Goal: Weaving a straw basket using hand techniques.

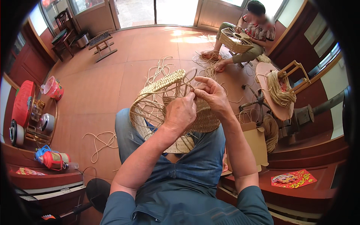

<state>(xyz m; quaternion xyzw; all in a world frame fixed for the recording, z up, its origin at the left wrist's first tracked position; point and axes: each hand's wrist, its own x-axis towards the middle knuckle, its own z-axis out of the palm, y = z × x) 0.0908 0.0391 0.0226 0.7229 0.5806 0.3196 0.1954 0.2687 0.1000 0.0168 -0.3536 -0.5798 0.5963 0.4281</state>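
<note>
half-woven tan wicker basket [170,108] | tilted on lap | bare ribs exposed

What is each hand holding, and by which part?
Both hold the half-woven basket at its upper rim: left hand on the frame, right hand pinching a strand there.

Single view, taken from a head-worn wide fisheye camera directed steeply downward and forward. The wearer's lap and forearms are seen at close range, entering from the lower edge, with the left hand [181,112] and right hand [212,94] near the centre of the frame. The tiled floor [108,86] is seen stretching away toward a bright doorway at the upper edge. Straight edges are bent toward the dark circular rim. No second view is provided.
</note>
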